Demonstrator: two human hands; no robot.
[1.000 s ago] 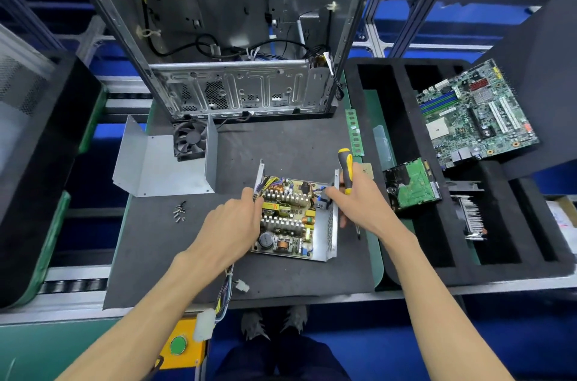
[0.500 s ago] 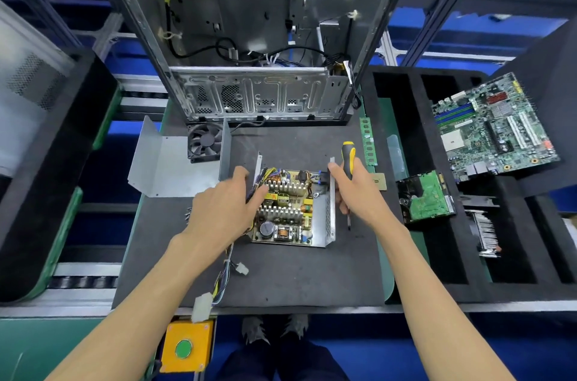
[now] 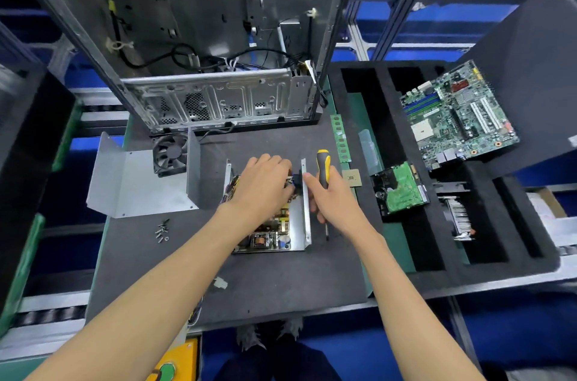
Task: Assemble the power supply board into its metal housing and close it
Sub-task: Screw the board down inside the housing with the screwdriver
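On the worktop (image 3: 265,280), the power supply board (image 3: 268,234) sits in its open metal housing (image 3: 304,209). The left hand (image 3: 263,184) reaches onto the board, its fingertips hidden, so its grip cannot be told. The right hand (image 3: 331,196) grips a yellow-black screwdriver (image 3: 323,168) beside the housing wall. Farther left lies the fan cover (image 3: 140,184).

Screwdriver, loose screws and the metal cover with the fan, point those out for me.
screwdriver (image 3: 323,166): head view, on the yellow and black handle above the right hand.
loose screws (image 3: 161,230): head view, middle of the small pile on the mat.
metal cover (image 3: 137,184): head view, on its flat bare panel, left of the fan.
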